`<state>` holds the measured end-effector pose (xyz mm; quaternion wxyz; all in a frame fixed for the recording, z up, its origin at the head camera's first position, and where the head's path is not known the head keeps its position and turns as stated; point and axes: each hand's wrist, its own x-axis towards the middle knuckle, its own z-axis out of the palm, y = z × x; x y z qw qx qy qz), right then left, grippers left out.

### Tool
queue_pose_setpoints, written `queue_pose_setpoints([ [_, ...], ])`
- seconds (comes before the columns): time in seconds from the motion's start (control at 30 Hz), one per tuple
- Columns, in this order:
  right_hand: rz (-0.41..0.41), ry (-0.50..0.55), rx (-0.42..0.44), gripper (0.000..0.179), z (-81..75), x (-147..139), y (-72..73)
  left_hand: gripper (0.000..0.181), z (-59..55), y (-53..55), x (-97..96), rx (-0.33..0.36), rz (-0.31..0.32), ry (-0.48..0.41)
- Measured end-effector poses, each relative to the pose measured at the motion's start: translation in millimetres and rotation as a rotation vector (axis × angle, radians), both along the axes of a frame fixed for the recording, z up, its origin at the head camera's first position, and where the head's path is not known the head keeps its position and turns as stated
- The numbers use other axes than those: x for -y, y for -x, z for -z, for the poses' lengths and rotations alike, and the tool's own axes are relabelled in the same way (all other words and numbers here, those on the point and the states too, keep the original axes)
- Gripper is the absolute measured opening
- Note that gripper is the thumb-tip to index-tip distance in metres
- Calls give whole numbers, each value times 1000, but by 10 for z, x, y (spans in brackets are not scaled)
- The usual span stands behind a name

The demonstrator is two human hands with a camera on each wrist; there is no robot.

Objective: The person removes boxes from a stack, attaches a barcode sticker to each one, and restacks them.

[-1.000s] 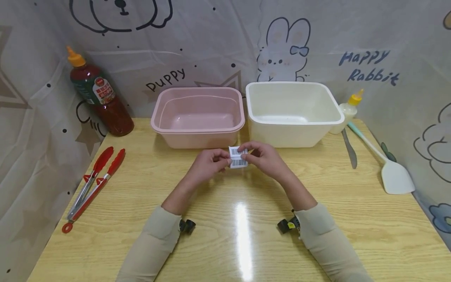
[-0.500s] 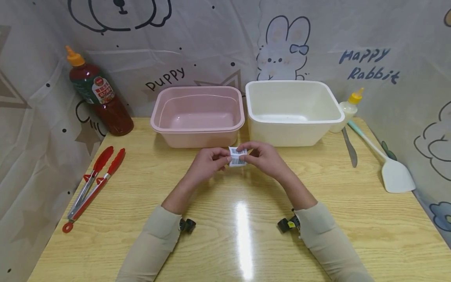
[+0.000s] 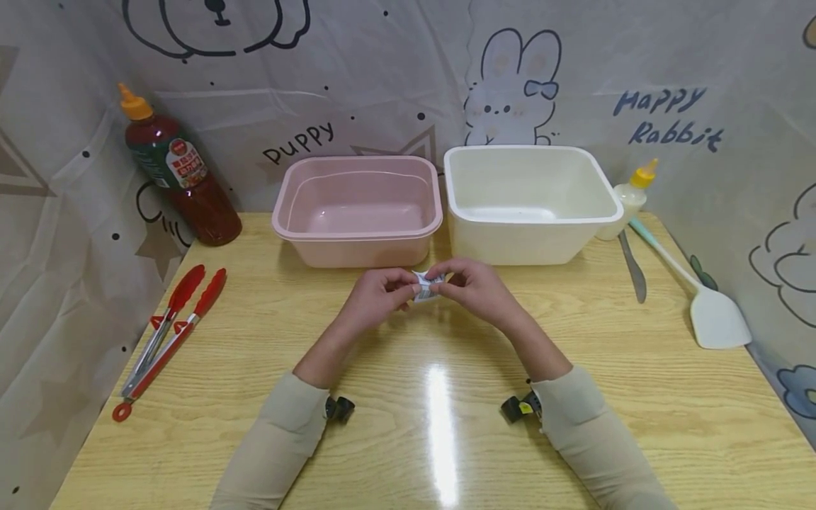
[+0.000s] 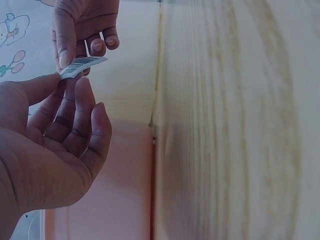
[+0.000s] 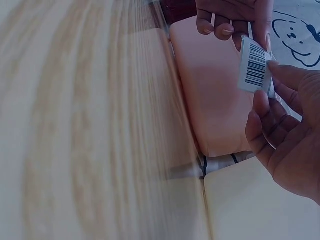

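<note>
A small white paper label (image 3: 423, 291) printed with barcodes is held up between both hands, in front of the two tubs. My left hand (image 3: 375, 301) pinches its left side with thumb and fingertips. At the opposite side the right hand (image 3: 482, 292) grips it the same way, thumb nearer the body. In the right wrist view one barcode on the label (image 5: 253, 67) faces the camera, while the left wrist view shows the label (image 4: 81, 66) nearly edge-on and slightly curved. Fingertips cover part of it.
Behind the hands stand a pink tub (image 3: 357, 253) and a white tub (image 3: 516, 244). Red-handled tongs (image 3: 168, 340) and a red sauce bottle (image 3: 181, 177) are at left. At right are a small yellow-capped bottle (image 3: 627, 202), a knife (image 3: 632, 269) and a white spatula (image 3: 717, 322).
The label, flatter with two barcodes showing before, is now bent and tilted in the fingers. The right fingertips have shifted slightly left, while the arms stay almost where they were.
</note>
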<state>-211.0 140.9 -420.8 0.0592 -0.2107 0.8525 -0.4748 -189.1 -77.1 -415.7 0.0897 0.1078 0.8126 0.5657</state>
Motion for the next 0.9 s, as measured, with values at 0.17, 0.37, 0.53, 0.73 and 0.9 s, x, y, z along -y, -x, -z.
queue_pose_setpoints([
  [0.17, -9, -14, -43, 13, 23, 15, 4, 17, -4, -4, 6, -4, 8, 12],
  [0.37, -11, -20, -68, 12, 41, 14, -2, 17, 1, -2, 7, 1, 11, 21],
  [0.53, 1, -27, -67, 14, 12, 17, -22, 18, 12, -2, 0, 21, 0, 16],
  [0.73, 29, -43, -56, 17, 3, 20, -24, 19, 11, -2, -3, 42, -4, 22],
  [0.9, 39, -47, -58, 15, 20, 23, -13, 19, 16, 0, -8, 51, -6, 23],
])
